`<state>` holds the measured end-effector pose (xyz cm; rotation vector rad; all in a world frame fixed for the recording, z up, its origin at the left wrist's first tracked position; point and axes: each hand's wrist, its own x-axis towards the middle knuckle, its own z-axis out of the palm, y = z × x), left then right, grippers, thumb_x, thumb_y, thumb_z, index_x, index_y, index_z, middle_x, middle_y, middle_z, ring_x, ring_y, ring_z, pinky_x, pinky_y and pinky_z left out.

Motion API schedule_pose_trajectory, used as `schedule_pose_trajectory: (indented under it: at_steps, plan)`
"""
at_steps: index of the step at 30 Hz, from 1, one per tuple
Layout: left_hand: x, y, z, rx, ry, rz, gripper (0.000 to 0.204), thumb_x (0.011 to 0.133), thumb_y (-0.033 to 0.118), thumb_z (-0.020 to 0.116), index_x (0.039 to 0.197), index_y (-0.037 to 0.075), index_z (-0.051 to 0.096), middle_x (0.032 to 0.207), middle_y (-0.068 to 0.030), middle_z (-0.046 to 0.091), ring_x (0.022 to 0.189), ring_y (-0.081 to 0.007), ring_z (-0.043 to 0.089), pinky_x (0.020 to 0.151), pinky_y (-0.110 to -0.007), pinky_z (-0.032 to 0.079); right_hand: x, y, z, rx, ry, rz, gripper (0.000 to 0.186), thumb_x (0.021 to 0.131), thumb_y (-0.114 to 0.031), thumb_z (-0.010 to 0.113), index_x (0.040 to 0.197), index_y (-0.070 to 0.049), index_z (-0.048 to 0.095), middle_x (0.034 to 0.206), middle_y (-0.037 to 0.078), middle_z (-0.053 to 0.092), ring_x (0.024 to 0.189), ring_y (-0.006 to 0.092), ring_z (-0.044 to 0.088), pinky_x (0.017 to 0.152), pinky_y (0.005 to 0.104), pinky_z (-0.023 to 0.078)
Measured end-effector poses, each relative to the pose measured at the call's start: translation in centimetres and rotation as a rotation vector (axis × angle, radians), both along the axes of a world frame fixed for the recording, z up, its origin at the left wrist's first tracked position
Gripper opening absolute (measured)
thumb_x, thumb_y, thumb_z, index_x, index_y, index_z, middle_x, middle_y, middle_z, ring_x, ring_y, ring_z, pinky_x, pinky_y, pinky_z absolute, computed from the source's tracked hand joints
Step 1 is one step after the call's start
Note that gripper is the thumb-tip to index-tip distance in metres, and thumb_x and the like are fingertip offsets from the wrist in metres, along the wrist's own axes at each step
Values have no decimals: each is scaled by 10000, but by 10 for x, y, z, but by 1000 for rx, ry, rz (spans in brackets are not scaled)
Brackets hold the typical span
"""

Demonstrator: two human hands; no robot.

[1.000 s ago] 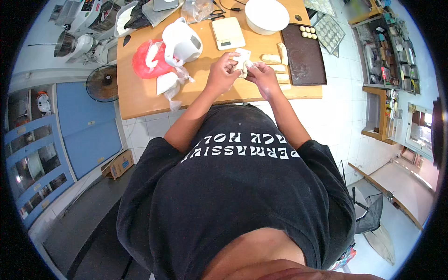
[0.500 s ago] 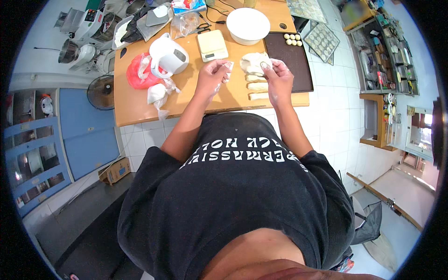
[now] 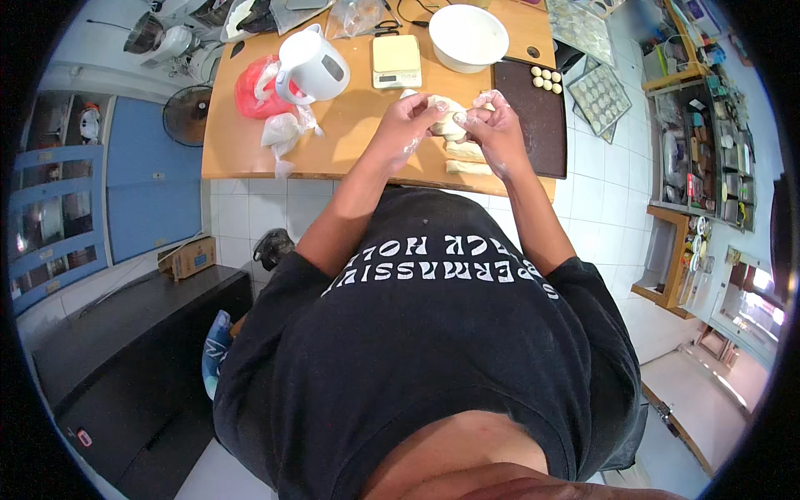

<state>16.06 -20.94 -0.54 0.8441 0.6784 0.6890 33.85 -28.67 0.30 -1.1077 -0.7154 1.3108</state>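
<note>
Head view: we are holding pale dough piece (image 3: pixel 451 125) above tabletop (image 3: pixel 346 125), directly between both hands. Left hand (image 3: pixel 410 125) is gripping its left side; fingers of right hand (image 3: pixel 497 137) are pinching its right side. Neither hand is sitting nearer. Long axis seems to be running crosswise, fingers hiding ends. Dough strips (image 3: pixel 468 167) are lying just below, also crosswise.

Baking kitchen: stand mixer (image 3: pixel 173 42), scale (image 3: pixel 396 60), dark tray (image 3: pixel 543 125), dough (image 3: pixel 450 127).

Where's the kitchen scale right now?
In the head view's upper centre, the scale sits between the kettle, left, and white bowl, right, beyond the left hand.
</note>
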Motion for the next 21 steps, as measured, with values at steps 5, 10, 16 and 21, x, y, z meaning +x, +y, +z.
schedule_pose_trajectory:
  at_steps: [5,10,16,21]
  plan:
    - [1,-2,0,205,60,84,270,985,63,634,1228,-53,608,1052,-89,698,942,-115,649,827,-266,526,-6,3,-12,11,-196,-128,402,858,-21,785,1064,-74,444,1000,127,702,865,131,669,645,278,529]
    - [-4,18,-18,470,221,104,254,937,32,648,1188,-9,638,1012,-122,722,856,-136,677,739,-300,532,-22,10,-3,-102,44,-24,444,865,-68,795,1212,-10,524,1031,103,681,923,128,657,727,261,541]
    - [-47,43,-30,804,651,87,269,893,70,688,1154,19,647,880,-209,703,739,-295,690,680,-378,536,-68,30,-37,-258,-145,-85,453,868,-58,789,1251,27,563,883,63,687,823,149,678,742,274,554]
    - [-91,70,-51,692,615,114,271,907,92,703,1157,-3,653,900,-173,719,767,-214,695,687,-344,546,-112,54,-54,-163,-230,18,564,846,-19,786,1337,52,515,1004,92,660,850,137,664,715,277,561]
